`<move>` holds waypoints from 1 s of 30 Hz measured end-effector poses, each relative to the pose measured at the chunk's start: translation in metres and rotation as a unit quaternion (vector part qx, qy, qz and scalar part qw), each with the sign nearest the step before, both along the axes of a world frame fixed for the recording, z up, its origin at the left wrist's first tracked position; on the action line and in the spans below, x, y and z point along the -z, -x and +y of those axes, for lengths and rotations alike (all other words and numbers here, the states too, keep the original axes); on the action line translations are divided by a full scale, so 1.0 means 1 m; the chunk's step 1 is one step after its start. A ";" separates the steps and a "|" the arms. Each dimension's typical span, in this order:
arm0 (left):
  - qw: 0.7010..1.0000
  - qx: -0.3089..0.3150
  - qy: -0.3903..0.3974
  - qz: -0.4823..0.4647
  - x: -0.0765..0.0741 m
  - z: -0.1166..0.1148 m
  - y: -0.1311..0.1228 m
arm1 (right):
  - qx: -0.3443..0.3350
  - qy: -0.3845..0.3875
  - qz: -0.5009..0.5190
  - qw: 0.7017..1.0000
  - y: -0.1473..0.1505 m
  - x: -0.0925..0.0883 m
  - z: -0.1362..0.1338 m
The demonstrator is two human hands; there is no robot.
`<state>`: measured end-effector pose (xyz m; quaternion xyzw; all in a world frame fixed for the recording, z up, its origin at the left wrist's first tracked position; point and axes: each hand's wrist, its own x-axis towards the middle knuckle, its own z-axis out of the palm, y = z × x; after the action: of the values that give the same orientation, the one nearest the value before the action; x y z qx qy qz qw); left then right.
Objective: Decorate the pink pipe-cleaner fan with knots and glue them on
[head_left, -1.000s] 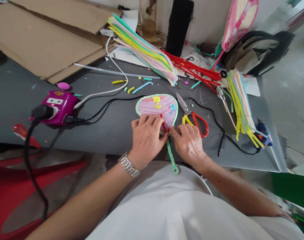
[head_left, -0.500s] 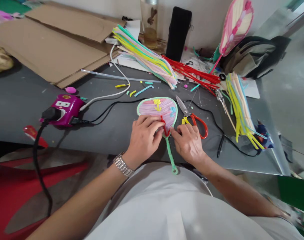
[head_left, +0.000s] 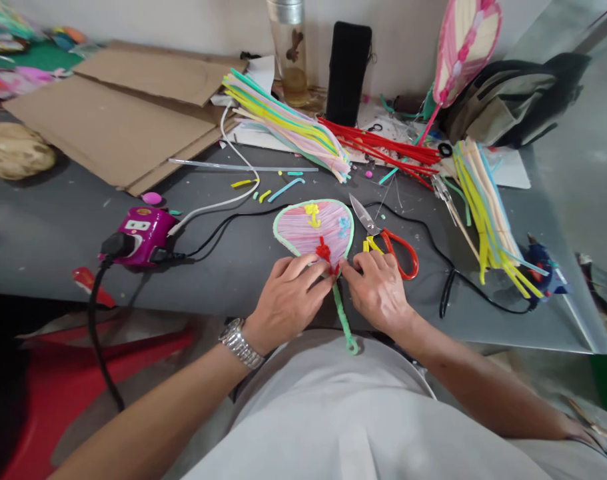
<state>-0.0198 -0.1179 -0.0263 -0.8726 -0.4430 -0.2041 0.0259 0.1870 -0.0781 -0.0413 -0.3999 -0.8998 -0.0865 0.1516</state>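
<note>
Left hand (head_left: 290, 291): fingers curled by red pipe cleaner (head_left: 323, 251), grip unclear | right hand (head_left: 378, 288): fingers curled at fan (head_left: 296, 227), grip unclear | neat bends wanted light, steady pressure

Fan (head_left: 310, 230) on table (head_left: 203, 287), scissors (head_left: 374, 230) just right, cardboard (head_left: 103, 130) behind left
</note>
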 end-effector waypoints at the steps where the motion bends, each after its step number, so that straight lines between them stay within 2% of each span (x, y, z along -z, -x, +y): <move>1: 1.000 -0.001 -0.003 0.005 0.000 0.001 0.000 | 0.000 0.000 0.000 1.000 0.000 0.000 0.000; 10: 0.999 0.012 -0.010 0.052 -0.004 0.007 -0.001 | -0.002 -0.004 0.002 1.000 0.000 -0.001 0.000; 18: 1.000 -0.002 0.017 0.011 0.001 0.012 0.000 | -0.001 -0.002 0.006 1.000 0.000 0.000 0.001; 23: 1.000 0.000 0.001 0.001 -0.002 0.007 0.002 | -0.001 -0.004 0.006 1.000 0.000 0.001 0.001; 28: 0.998 -0.049 -0.017 -0.029 -0.003 0.000 0.006 | -0.002 -0.001 0.011 1.000 0.000 0.000 0.001; 30: 0.999 -0.046 -0.009 -0.021 -0.002 0.000 0.004 | 0.001 0.007 0.007 1.000 0.000 0.000 0.001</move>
<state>-0.0242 -0.1178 -0.0244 -0.8465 -0.4812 -0.2252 0.0335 0.1866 -0.0776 -0.0409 -0.4024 -0.8989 -0.0778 0.1551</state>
